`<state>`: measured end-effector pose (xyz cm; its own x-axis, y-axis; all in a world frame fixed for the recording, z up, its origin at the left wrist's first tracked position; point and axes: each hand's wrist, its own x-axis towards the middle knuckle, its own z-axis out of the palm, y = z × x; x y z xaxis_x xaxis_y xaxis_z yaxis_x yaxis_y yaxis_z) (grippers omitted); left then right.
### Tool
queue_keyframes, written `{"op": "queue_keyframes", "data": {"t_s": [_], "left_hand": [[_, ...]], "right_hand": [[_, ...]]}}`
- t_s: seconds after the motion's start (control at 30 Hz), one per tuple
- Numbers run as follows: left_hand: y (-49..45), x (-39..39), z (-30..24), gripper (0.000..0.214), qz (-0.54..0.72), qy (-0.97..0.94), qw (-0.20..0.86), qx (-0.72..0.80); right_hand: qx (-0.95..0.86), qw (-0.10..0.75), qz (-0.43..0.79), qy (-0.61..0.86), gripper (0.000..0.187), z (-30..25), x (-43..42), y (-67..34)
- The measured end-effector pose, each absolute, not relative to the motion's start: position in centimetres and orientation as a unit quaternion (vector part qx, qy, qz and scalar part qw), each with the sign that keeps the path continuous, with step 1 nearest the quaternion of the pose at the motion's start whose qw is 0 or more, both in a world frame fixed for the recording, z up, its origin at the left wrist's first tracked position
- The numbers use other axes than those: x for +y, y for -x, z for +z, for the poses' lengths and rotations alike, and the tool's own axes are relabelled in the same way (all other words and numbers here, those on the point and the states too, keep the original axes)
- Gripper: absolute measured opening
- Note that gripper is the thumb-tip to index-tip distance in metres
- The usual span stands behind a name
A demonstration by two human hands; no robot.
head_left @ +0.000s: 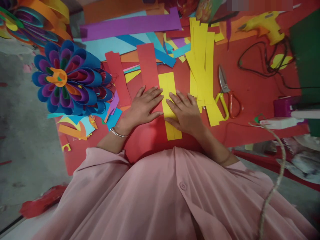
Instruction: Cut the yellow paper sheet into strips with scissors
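A yellow paper strip (168,85) lies lengthwise on the red board (252,96) right in front of me. My left hand (143,106) rests flat beside the strip's left edge, fingers stretched out, fingertips touching the strip. My right hand (185,111) lies flat on the strip's right side, fingers spread and pressing it down. A thin bangle sits on my left wrist. Neither hand grips anything.
A blue, purple and orange paper flower (68,78) stands at the left. Red strips (147,65), a purple sheet (130,26) and a pile of yellow strips (202,60) lie behind. Scissors (226,95) and a yellow glue gun (265,25) with its cord are at the right.
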<state>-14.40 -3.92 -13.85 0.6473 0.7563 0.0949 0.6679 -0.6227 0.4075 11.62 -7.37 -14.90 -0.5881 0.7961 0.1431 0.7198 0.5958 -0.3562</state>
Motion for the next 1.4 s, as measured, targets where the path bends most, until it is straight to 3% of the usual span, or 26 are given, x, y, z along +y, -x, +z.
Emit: {"op": "queue_keyframes", "data": {"t_s": [1.4], "left_hand": [[14.29, -4.24, -13.45, 0.064, 0.127, -0.897, 0.146, 0.397]], "right_hand": [[-0.886, 0.116, 0.106, 0.437, 0.070, -14.11, -7.38, -11.38]]}}
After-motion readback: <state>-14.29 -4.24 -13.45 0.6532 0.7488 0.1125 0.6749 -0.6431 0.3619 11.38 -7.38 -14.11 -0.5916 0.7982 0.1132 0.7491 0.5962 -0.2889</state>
